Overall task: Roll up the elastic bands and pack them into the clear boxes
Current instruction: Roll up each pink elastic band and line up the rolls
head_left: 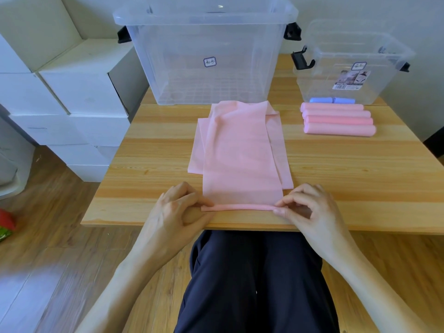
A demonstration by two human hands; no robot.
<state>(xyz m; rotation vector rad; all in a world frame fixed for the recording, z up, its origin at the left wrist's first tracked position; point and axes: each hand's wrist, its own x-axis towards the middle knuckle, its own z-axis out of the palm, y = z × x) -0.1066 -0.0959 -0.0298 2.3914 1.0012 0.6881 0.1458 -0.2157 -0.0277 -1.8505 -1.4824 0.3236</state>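
Observation:
A pink elastic band (pixel 240 150) lies flat and folded over itself along the middle of the wooden table (pixel 144 150). Its near end is turned into a thin roll (pixel 240 207) close to the table's front edge. My left hand (pixel 177 207) pinches the roll's left end and my right hand (pixel 305 207) pinches its right end. Several finished pink rolls (pixel 338 120) lie side by side at the right, with blue rolls (pixel 331 100) just behind them. A large clear box (pixel 206 51) stands at the back middle, a smaller clear box (pixel 348 66) at the back right.
White cartons (pixel 72 92) are stacked on the floor left of the table. A red and green item (pixel 6 227) lies on the wooden floor at the far left. My dark-trousered legs (pixel 254 280) sit below the table's front edge.

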